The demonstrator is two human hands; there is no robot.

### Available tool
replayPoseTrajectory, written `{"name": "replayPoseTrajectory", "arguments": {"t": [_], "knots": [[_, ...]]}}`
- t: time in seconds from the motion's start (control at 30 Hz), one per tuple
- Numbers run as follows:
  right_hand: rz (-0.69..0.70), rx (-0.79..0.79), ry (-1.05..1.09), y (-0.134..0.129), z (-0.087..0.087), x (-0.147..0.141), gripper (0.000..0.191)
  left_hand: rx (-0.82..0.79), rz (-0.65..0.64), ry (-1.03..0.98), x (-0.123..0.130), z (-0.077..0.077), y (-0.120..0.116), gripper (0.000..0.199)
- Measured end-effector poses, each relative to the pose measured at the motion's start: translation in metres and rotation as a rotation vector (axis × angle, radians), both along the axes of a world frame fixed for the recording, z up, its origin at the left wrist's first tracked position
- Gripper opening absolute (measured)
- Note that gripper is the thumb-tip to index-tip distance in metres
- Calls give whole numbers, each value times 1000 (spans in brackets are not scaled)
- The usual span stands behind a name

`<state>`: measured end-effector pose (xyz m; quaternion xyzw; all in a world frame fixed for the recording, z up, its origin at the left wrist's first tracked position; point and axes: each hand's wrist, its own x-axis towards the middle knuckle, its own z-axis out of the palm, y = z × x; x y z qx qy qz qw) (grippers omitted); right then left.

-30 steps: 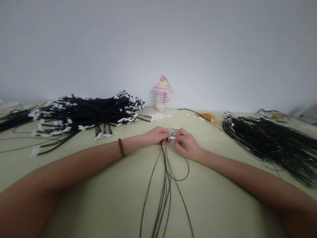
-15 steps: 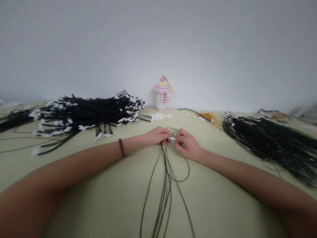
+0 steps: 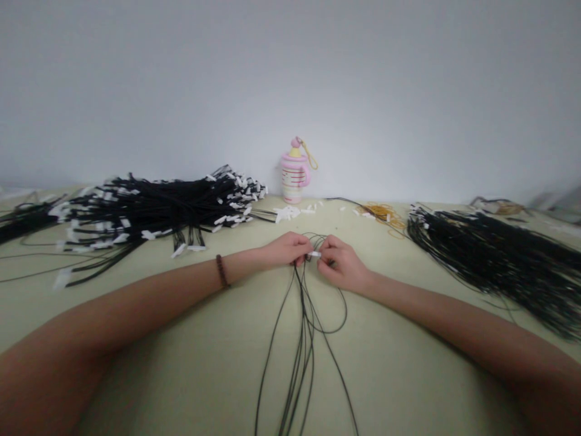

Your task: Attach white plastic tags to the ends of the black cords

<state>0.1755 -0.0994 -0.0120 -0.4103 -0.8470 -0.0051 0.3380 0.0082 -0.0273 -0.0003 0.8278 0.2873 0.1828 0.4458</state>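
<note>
The thin black cords [image 3: 303, 345] look light and limp. They sag into loose loops, so they'd offer almost no resistance and could slip easily, and the surest hold is up where they gather at the small white tag [image 3: 314, 254]. From there they trail down across the pale tabletop [image 3: 399, 375]. The left hand [image 3: 285, 249] comes in from the side, its fingers curled shut around the cords — the right hand [image 3: 341, 264] pinches close beside it, its fingertips almost at the tag, though whether they grip it is hard to tell.
</note>
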Motion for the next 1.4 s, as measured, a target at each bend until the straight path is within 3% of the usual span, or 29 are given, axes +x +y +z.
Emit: {"name": "replayPoseTrajectory", "arguments": {"t": [0.67, 1.4], "knots": [[-53, 64, 112, 2, -2, 1, 9, -242, 46, -88, 0, 0, 5, 27], [-67, 86, 167, 6, -3, 4, 13, -267, -8, -131, -3, 2, 8, 31]]}}
